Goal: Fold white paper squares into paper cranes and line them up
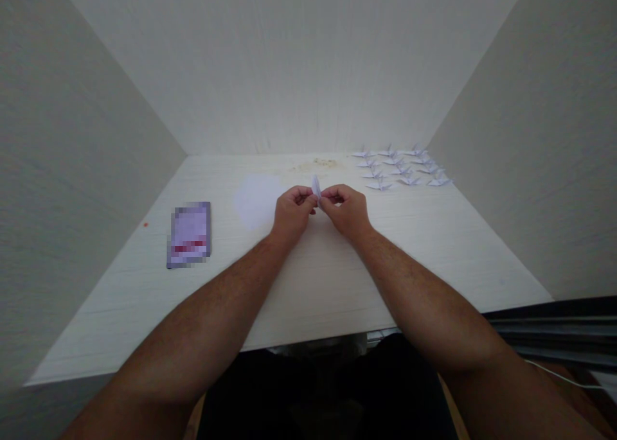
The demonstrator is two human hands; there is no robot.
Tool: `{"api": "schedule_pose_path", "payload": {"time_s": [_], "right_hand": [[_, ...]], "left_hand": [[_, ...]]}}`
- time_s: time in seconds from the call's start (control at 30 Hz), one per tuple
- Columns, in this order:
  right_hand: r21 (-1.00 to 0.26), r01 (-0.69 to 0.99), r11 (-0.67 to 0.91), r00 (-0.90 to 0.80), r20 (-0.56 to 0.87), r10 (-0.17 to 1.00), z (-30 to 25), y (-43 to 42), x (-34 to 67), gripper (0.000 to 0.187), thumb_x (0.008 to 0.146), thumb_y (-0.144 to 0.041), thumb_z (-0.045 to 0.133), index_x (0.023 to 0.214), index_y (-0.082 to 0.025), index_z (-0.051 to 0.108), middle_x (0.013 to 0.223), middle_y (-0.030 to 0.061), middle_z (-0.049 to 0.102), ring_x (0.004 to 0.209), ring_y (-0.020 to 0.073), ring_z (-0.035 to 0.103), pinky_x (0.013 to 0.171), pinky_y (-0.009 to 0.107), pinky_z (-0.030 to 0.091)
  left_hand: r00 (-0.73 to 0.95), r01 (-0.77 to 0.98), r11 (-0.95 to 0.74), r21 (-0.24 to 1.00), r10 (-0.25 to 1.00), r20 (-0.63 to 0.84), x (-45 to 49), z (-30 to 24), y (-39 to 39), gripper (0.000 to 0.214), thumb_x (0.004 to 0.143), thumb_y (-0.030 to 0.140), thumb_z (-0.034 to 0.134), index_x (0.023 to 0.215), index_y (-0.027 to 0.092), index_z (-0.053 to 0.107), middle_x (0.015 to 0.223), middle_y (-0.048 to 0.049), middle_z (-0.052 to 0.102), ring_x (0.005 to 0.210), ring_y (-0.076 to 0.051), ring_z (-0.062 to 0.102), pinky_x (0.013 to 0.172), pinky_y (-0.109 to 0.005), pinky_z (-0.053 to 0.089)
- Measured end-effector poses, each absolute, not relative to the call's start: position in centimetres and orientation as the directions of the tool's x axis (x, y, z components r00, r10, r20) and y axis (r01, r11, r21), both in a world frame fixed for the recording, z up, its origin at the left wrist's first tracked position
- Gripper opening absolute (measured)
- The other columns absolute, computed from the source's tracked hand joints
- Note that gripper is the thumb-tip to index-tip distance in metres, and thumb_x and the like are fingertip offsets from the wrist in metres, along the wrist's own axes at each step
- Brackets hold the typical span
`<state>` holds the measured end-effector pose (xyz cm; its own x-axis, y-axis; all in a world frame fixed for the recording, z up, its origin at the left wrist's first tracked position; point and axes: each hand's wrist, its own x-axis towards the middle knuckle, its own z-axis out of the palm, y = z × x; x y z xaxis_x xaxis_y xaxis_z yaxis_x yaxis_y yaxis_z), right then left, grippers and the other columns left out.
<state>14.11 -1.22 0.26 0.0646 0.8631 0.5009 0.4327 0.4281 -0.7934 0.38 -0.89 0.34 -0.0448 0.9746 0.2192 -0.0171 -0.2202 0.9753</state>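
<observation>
Both hands meet over the middle of the tabletop (337,286), pinching a small folded paper piece (316,187). The left hand (292,211) and right hand (348,210) have their fingers closed on its lower part from either side, so the pale tip sticks up between the fingertips. Finished paper cranes (400,167) sit in rows far right, and a purple packet (189,234) lies to the left.

White table (337,286): paper cranes (400,169), booklet (189,234).
</observation>
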Motion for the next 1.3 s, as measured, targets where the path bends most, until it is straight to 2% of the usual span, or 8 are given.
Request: {"api": "schedule_pose_path", "payload": {"time_s": [0.3,0.53,0.9,1.13,1.3], "right_hand": [[-0.785,0.462,0.412,0.047,0.485,0.873,0.2,-1.2,14.2,0.011,0.076,-0.031,0.071,0.077,-0.02,0.068,0.077,0.0016,0.071,0.07,0.0153,0.064,0.068,0.031,0.053],[-0.755,0.464,0.463,0.033,0.537,0.843,0.1,-1.0,14.3,0.004,0.078,-0.022,0.063,0.075,-0.021,0.064,0.078,0.0006,0.069,0.072,0.0142,0.063,0.071,0.03,0.053],[-0.716,0.489,0.497,0.013,0.576,0.817,-0.2,-0.7,14.5,0.004,0.079,-0.021,0.064,0.075,-0.021,0.065,0.087,0.0026,0.072,0.077,0.0151,0.064,0.068,0.029,0.052],[-0.702,0.505,0.503,0.035,0.598,0.8,0.1,-0.9,14.5,0.005,0.076,-0.019,0.064,0.072,-0.021,0.063,0.077,0.0011,0.068,0.068,0.0141,0.06,0.067,0.03,0.05],[-0.698,0.516,0.496,0.023,0.59,0.807,-0.1,-0.8,14.5,0.005,0.077,-0.018,0.063,0.073,-0.022,0.063,0.081,0.0015,0.069,0.071,0.0147,0.061,0.069,0.031,0.052]], "left_hand": [[-0.041,0.018,-0.205,0.979,0.978,0.206,0.3,0.5,-0.9,0.006,0.074,0.021,0.068,0.074,0.017,0.063,0.065,0.0018,0.063,0.056,-0.009,0.057,0.057,-0.023,0.051],[-0.031,0.019,-0.221,0.975,0.975,0.222,0.5,0.4,-0.8,0.007,0.074,0.022,0.067,0.077,0.018,0.063,0.069,0.0013,0.065,0.059,-0.01,0.059,0.061,-0.024,0.052],[0.02,-0.019,-0.21,0.978,0.977,0.21,0.3,-0.5,-0.4,0.015,0.073,0.028,0.07,0.082,0.018,0.062,0.073,-0.0002,0.069,0.068,-0.012,0.065,0.07,-0.026,0.052],[-0.001,0.015,-0.21,0.978,0.978,0.21,0.4,-0.1,-0.7,0.013,0.071,0.025,0.07,0.08,0.019,0.063,0.07,0.0003,0.069,0.064,-0.012,0.062,0.065,-0.025,0.048],[-0.02,0.024,-0.194,0.981,0.981,0.195,0.4,0.0,-0.7,0.014,0.069,0.025,0.072,0.079,0.018,0.064,0.07,0.0002,0.07,0.062,-0.011,0.061,0.062,-0.025,0.047]]}}
